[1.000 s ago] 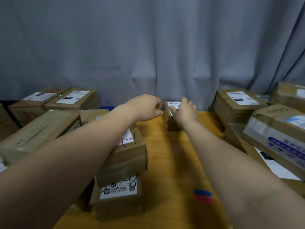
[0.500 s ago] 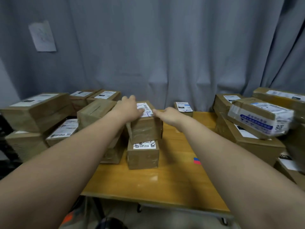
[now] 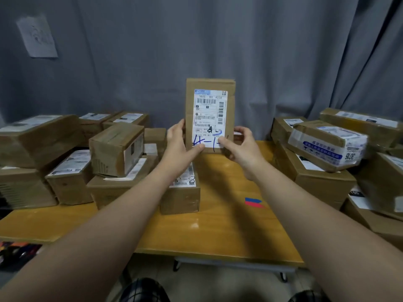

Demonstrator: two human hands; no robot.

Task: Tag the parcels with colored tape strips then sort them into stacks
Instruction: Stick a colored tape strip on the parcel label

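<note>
Left hand [image 3: 178,144], right hand [image 3: 239,147] — grip upright parcel [image 3: 209,114].

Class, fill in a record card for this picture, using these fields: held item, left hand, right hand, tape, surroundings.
held item: brown parcel, upright above the table, shipping label facing the camera
left hand: grips the parcel's lower left edge, thumb on the label
right hand: grips its lower right edge, thumb on the label
tape: blue strip and red strip, side by side on the table
surroundings: left pile and right pile of parcels, grey curtain behind
</note>
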